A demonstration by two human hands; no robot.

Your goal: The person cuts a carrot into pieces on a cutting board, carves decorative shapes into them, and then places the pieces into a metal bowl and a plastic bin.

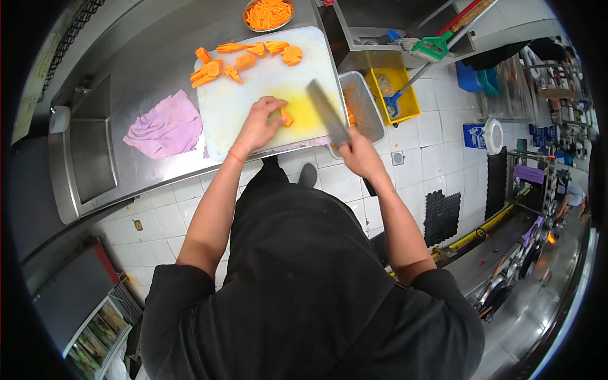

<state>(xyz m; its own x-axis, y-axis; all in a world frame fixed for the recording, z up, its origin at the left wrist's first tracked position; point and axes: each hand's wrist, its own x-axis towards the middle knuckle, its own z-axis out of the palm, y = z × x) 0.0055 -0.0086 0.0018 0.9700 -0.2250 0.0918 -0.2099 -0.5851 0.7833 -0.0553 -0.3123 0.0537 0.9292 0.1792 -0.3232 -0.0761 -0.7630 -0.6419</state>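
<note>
My left hand (pixel 258 125) rests on the white cutting board (pixel 234 104), fingers curled against a small carrot piece (pixel 287 116). My right hand (pixel 360 156) grips the handle of a cleaver (pixel 326 111), whose blade is lifted over the board's right side, just right of the carrot piece. Several cut carrot chunks (pixel 244 60) lie along the board's far edge. A metal bowl (pixel 268 14) of carrot sticks stands beyond the board.
A purple cloth (pixel 166 126) lies on the steel counter left of the board. A sink (pixel 88 155) is further left. A metal tray (pixel 362 104) sits at the board's right, with a yellow bin (pixel 398 95) and broom below on the tiled floor.
</note>
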